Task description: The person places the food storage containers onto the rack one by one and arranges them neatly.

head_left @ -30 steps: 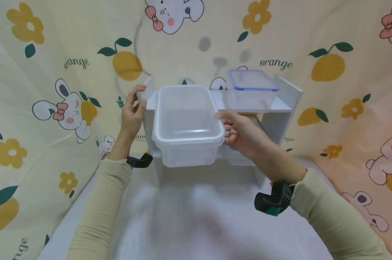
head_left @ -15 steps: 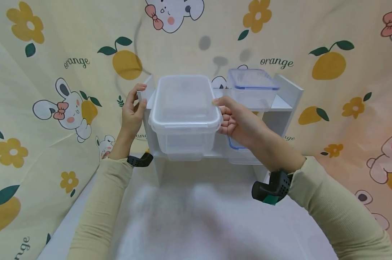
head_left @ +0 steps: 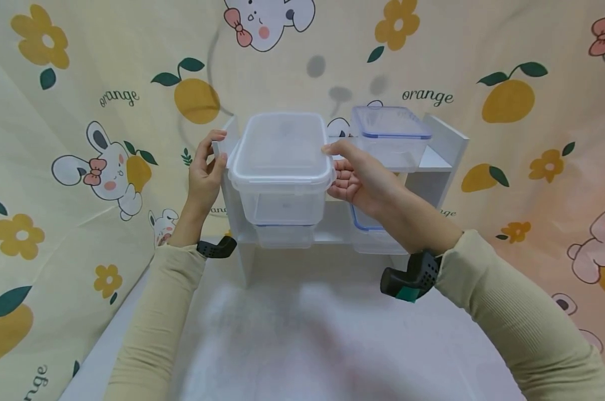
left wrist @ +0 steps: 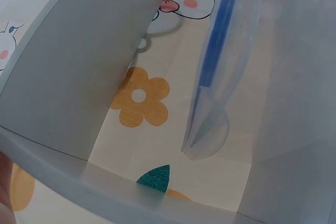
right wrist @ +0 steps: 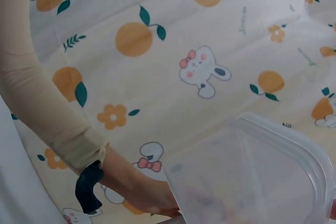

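Note:
A clear plastic food container (head_left: 282,147) with a frosted lid is over the left part of the white shelf unit (head_left: 445,150) in the head view. My right hand (head_left: 365,181) grips its right rim, thumb on the lid edge and fingers curled under it. My left hand (head_left: 204,175) holds the upper left side panel (head_left: 227,145) of the unit. In the right wrist view the container (right wrist: 252,177) shows its bottom and side walls, with the left forearm behind it.
A blue-rimmed clear box (head_left: 393,136) stands on the top right shelf. Another blue-rimmed box (head_left: 377,242) sits at lower right, partly behind my right arm. Under the held container shows a box (head_left: 284,236) with a blue edge. Patterned cloth (head_left: 282,78) hangs behind.
My right hand has carried the container up, away from me and slightly left, over the shelf's top level. The lower left box has come into view beneath it. The left hand has stayed in place.

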Action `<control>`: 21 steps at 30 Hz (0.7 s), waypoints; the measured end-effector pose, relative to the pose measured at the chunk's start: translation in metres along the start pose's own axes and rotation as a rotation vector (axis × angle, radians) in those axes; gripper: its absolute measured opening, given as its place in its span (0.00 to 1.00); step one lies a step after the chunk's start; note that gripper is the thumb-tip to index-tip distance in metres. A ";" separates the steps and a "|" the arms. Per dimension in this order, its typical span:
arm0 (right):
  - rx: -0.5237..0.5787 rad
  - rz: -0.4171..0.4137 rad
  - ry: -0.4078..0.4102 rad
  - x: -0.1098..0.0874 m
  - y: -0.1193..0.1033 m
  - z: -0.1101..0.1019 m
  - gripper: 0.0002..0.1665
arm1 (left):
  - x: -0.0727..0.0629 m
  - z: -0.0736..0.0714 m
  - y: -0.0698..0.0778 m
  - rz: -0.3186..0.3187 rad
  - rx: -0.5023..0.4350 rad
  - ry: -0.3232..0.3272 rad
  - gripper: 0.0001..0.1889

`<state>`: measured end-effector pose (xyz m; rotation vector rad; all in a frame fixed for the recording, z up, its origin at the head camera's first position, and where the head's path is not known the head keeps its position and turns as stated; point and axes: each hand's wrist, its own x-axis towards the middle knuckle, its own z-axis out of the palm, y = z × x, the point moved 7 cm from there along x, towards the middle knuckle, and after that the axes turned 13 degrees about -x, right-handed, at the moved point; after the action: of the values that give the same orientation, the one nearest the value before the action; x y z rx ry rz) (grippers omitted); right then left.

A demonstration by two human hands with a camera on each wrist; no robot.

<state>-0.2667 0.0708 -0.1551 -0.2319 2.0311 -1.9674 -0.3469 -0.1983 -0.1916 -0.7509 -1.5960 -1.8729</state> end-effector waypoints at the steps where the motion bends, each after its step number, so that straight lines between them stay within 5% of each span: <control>1: 0.007 0.006 0.001 0.001 0.000 0.000 0.16 | 0.000 0.000 0.000 0.001 0.000 -0.001 0.19; 21: 0.012 0.070 0.113 0.022 0.001 0.000 0.21 | 0.000 0.001 0.001 0.024 -0.013 -0.008 0.18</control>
<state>-0.2874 0.0642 -0.1580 -0.0469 2.0661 -1.9909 -0.3457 -0.1978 -0.1909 -0.7813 -1.5743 -1.8673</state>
